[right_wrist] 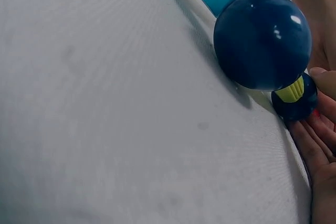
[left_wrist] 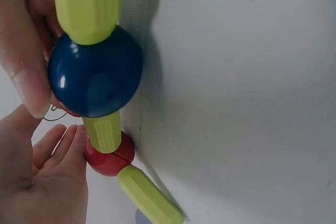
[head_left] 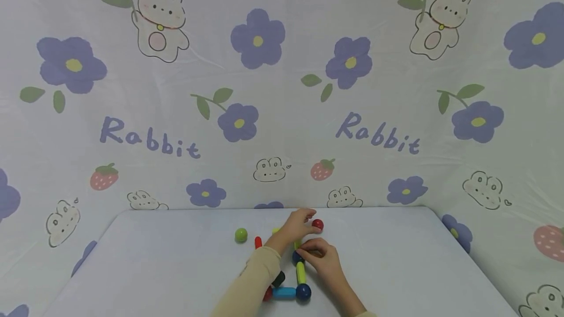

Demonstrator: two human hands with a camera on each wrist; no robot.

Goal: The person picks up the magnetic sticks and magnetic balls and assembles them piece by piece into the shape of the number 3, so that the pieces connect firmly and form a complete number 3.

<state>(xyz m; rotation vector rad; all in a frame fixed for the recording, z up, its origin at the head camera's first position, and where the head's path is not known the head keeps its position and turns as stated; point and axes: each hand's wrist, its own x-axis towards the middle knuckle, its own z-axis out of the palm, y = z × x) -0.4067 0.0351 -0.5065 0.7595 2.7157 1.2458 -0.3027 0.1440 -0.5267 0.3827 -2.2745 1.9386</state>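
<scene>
My right hand [head_left: 327,258] pinches a dark blue ball [left_wrist: 97,80] between thumb and fingers. This ball links two yellow-green rods, the nearer rod [head_left: 301,273] running to another dark blue ball [right_wrist: 262,40]. My left hand [head_left: 294,229] reaches past it, fingers and thumb spread apart beside a red ball [head_left: 317,225]; whether they touch it is unclear. In the left wrist view, the left hand [left_wrist: 58,174] is beside a red joint ball [left_wrist: 107,161], where the farther yellow-green rod [left_wrist: 105,135] meets an angled yellow-green rod [left_wrist: 149,195].
A light blue rod [head_left: 284,292] joins the nearest blue ball to a red ball [head_left: 267,295], partly behind the left sleeve. A black piece [head_left: 278,279], a red rod [head_left: 258,242] and a green ball [head_left: 241,235] are on the white table [head_left: 387,258]. A printed cloth [head_left: 282,87] hangs behind.
</scene>
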